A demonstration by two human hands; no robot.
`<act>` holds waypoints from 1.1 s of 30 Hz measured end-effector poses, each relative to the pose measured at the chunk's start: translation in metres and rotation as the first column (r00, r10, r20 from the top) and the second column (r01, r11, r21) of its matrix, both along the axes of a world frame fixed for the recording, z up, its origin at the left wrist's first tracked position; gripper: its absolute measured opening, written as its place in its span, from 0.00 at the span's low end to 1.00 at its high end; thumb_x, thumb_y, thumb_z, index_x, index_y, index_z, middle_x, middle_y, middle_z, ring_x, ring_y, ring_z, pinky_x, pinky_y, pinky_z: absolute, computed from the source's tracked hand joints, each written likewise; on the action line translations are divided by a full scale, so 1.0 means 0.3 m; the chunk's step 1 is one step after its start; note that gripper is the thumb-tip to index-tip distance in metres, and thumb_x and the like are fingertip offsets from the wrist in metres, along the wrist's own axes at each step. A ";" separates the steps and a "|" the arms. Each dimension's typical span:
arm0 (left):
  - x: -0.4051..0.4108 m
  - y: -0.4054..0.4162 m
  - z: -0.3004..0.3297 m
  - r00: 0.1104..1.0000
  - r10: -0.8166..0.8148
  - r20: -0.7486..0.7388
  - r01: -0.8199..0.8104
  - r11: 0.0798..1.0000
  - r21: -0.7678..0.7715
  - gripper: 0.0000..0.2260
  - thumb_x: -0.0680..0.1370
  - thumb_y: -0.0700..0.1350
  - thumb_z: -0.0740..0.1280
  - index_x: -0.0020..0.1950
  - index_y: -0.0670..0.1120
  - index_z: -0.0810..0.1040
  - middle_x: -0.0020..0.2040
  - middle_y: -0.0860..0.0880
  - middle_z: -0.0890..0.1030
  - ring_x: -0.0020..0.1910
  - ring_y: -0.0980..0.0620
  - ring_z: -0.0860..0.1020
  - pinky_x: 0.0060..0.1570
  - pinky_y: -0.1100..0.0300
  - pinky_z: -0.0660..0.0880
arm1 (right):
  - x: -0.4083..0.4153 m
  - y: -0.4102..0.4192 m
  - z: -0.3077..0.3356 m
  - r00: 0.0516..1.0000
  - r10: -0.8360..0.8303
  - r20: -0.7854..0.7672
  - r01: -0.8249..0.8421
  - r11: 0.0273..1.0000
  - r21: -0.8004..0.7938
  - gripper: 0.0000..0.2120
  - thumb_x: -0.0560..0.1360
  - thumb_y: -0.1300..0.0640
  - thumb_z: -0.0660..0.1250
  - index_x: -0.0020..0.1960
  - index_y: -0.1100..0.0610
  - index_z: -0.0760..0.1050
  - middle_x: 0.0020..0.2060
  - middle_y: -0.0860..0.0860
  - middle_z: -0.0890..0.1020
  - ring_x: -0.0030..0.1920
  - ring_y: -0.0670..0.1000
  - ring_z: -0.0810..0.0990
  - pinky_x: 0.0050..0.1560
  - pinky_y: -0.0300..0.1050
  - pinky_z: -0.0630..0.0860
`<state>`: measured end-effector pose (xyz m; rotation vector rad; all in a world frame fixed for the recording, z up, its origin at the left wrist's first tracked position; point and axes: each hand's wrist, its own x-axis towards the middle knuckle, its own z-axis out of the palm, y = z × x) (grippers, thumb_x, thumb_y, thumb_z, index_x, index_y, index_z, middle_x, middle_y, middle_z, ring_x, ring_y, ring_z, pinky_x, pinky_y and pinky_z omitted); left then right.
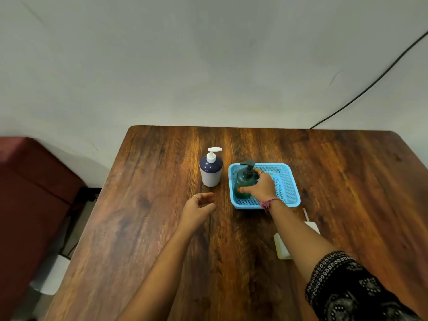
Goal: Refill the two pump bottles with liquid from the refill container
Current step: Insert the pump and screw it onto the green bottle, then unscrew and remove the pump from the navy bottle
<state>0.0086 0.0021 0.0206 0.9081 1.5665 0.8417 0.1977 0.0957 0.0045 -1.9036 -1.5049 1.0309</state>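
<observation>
Right hand (pixel 260 186) seemingly around green bottle (pixel 245 181)

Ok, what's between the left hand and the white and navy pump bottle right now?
Nothing. In the head view only bare wooden table lies between the left hand and the white and navy pump bottle. The hand is empty, fingers loosely curled.

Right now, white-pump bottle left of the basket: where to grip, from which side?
Grip the white-pump bottle around its lower pale body, from the near side with the free left hand. It stands upright on the table; the nozzle points right, toward the blue basket.
</observation>
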 end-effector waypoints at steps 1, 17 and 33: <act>-0.005 0.002 -0.005 1.000 0.002 0.001 -0.002 1.000 -0.003 0.13 0.76 0.36 0.67 0.60 0.44 0.77 0.53 0.48 0.80 0.43 0.57 0.77 0.39 0.66 0.73 | -0.002 0.002 -0.005 1.000 0.010 0.015 -0.010 1.000 -0.005 0.39 0.59 0.58 0.81 0.66 0.59 0.70 0.62 0.55 0.75 0.61 0.56 0.74 0.65 0.51 0.71; -0.030 -0.001 -0.052 1.000 0.017 0.001 -0.017 1.000 0.003 0.14 0.76 0.36 0.67 0.61 0.43 0.77 0.55 0.46 0.81 0.51 0.51 0.79 0.45 0.62 0.76 | -0.021 -0.134 0.020 0.951 -0.249 -0.183 0.271 0.957 0.107 0.25 0.67 0.62 0.76 0.61 0.57 0.71 0.58 0.55 0.76 0.55 0.52 0.78 0.52 0.42 0.76; -0.019 0.266 -0.059 0.962 0.162 -0.220 -0.099 0.958 0.269 0.40 0.65 0.41 0.80 0.72 0.40 0.63 0.65 0.49 0.70 0.63 0.54 0.70 0.58 0.62 0.68 | -0.109 -0.317 0.027 0.912 -0.222 -0.345 0.273 0.956 0.105 0.18 0.70 0.63 0.73 0.58 0.56 0.72 0.53 0.50 0.79 0.51 0.47 0.79 0.40 0.28 0.75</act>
